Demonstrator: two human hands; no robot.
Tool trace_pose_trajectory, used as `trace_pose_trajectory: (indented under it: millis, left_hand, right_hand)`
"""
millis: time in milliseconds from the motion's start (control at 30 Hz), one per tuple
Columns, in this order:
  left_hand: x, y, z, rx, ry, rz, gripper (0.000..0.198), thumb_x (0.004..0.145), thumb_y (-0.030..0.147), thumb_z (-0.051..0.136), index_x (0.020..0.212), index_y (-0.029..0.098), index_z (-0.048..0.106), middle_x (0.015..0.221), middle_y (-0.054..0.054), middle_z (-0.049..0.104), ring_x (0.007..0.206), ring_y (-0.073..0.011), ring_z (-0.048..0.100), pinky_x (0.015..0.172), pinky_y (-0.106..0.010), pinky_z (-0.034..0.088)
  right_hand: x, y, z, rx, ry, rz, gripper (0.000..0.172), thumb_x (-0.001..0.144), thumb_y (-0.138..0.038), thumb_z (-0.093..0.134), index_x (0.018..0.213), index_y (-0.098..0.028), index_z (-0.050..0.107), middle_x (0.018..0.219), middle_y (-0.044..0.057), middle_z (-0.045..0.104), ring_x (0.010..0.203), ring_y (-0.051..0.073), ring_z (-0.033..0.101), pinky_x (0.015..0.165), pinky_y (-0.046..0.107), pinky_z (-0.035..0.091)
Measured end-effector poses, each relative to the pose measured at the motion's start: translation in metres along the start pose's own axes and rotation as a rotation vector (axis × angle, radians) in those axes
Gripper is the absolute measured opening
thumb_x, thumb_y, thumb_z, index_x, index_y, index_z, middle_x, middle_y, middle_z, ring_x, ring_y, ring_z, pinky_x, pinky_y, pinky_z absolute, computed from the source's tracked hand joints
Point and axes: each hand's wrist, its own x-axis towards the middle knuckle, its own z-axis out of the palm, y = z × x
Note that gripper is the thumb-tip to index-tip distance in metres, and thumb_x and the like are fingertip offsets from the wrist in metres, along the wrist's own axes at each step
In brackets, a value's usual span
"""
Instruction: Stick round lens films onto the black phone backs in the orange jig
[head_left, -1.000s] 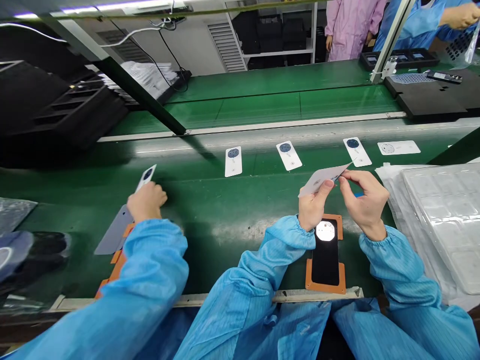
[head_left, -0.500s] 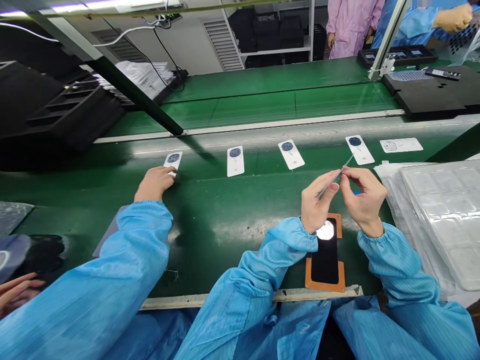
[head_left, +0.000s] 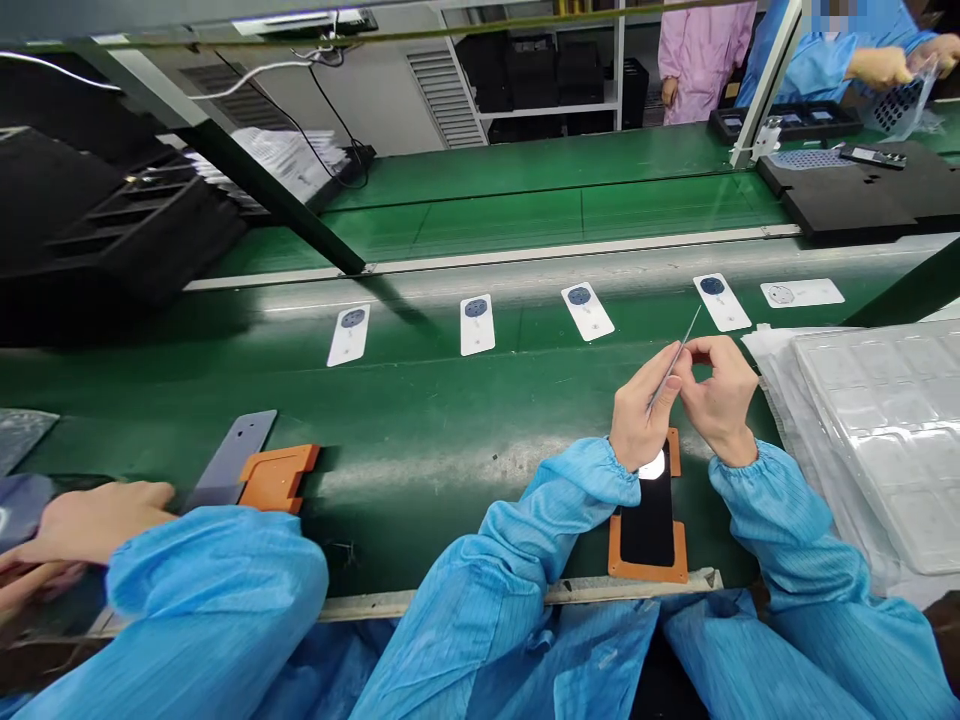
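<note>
My left hand (head_left: pixel 637 412) grips a thin flat panel (head_left: pixel 673 365), seen almost edge-on and tilted up. Closed in a pinch, my right hand (head_left: pixel 721 400) meets the panel's edge with its fingertips; any small piece between them is too small to make out. Below my hands lies an orange fixture (head_left: pixel 649 576) with a black phone-shaped plate (head_left: pixel 648 520) in it. A bright white disc (head_left: pixel 652 466) shows at the plate's top, partly covered by my left hand. Beyond my hands a white card with a dark round print (head_left: pixel 724 308) lies on the green belt.
More white cards (head_left: pixel 587 311) lie along the green belt (head_left: pixel 420 400). Clear plastic trays (head_left: pixel 885 430) are stacked at right. At left, a co-worker's hand (head_left: pixel 105 520) is near an orange fixture (head_left: pixel 276 478) and a grey plate (head_left: pixel 238 450). A metal post (head_left: pixel 277 200) slants down behind.
The co-worker's hand at left has drawn back from the leftmost card, uncovering that card and the orange fixture. My hands remain together at the panel, which has turned slightly steeper.
</note>
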Motion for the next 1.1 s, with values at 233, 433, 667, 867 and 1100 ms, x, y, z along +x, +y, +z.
trace_pose_trajectory:
  millis: [233,433,667,867,1100]
  left_hand:
    - [0.02,-0.018,-0.033,-0.513,0.206,-0.529,0.05,0.098,0.038,0.068,0.143,0.017,0.059,0.139,-0.014,0.069,0.113,-0.0286,0.075,0.102,-0.051,0.062]
    - [-0.019,-0.013,-0.08,-0.426,0.132,-0.556,0.047,0.093,0.037,0.074,0.135,0.018,0.065,0.135,-0.012,0.072,0.115,-0.0293,0.074,0.104,-0.055,0.061]
    - [-0.079,0.009,-0.096,0.482,-0.586,0.094,0.039,0.105,0.03,0.051,0.141,0.021,0.064,0.144,-0.011,0.067,0.137,-0.0259,0.062,0.12,-0.041,0.05]
    - [-0.107,-0.016,-0.084,1.071,-0.794,0.364,0.045,0.106,0.015,0.042,0.15,0.016,0.048,0.149,-0.017,0.061,0.148,-0.0243,0.051,0.119,-0.039,0.051]
    - [-0.109,-0.023,-0.084,1.115,-0.807,0.376,0.043,0.106,0.014,0.04,0.148,0.012,0.049,0.147,-0.019,0.062,0.147,-0.0248,0.053,0.118,-0.039,0.052]
  right_hand:
    - [-0.011,0.074,-0.027,-0.245,-0.441,0.558,0.011,0.08,-0.023,0.062,0.071,-0.02,0.065,0.068,0.004,0.068,0.065,0.019,0.062,0.069,0.034,0.047]
    - [-0.056,0.101,-0.07,-0.331,-0.622,0.605,0.028,0.078,-0.023,0.07,0.054,-0.022,0.055,0.054,0.005,0.057,0.058,0.019,0.053,0.063,0.035,0.038]
    - [-0.065,0.012,-0.103,0.018,-0.603,-0.073,0.027,0.096,-0.025,0.062,0.121,-0.02,0.067,0.117,0.01,0.074,0.102,0.024,0.071,0.088,0.037,0.058]
    - [-0.117,-0.014,-0.096,-0.141,-0.641,-0.551,0.033,0.096,-0.002,0.05,0.121,-0.009,0.07,0.116,0.015,0.076,0.104,0.026,0.073,0.086,0.038,0.061]
    - [-0.123,-0.007,-0.094,-0.166,-0.617,-0.588,0.029,0.097,-0.001,0.051,0.118,-0.008,0.071,0.114,0.013,0.077,0.104,0.023,0.074,0.092,0.034,0.061]
